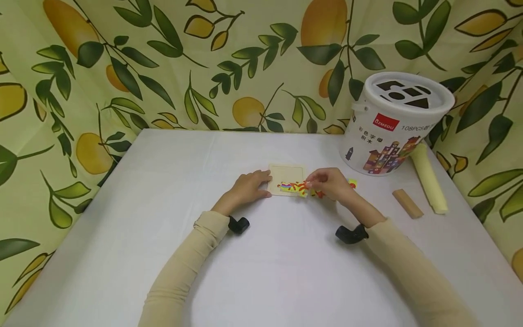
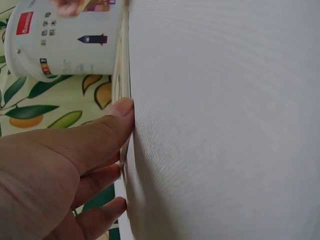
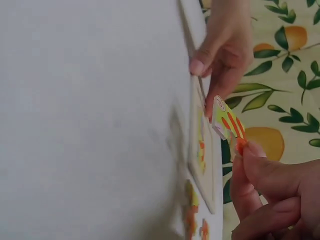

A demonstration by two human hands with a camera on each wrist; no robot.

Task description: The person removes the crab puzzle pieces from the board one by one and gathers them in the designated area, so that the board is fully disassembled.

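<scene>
A square wooden puzzle board [image 1: 286, 173] lies flat on the white table, with coloured puzzle pieces in its lower part. My left hand [image 1: 247, 186] holds the board's left side, thumb near the front corner and fingers along the edge. In the right wrist view, my right hand [image 3: 280, 190] pinches a yellow-green jigsaw piece [image 3: 229, 120] with orange stripes between thumb and forefinger. The piece is tilted, above the board's right part. Loose puzzle pieces [image 3: 191, 210] lie just right of the board, partly hidden beneath my right hand in the head view.
A white lidded bucket [image 1: 384, 136] with shape cutouts stands at the back right. Beside it lie a brown wooden block [image 1: 407, 203] and a pale yellow roll [image 1: 430, 181]. Another colourful piece [image 1: 352, 183] shows behind my right wrist. A fruit-patterned curtain [image 1: 245, 68] hangs behind the table.
</scene>
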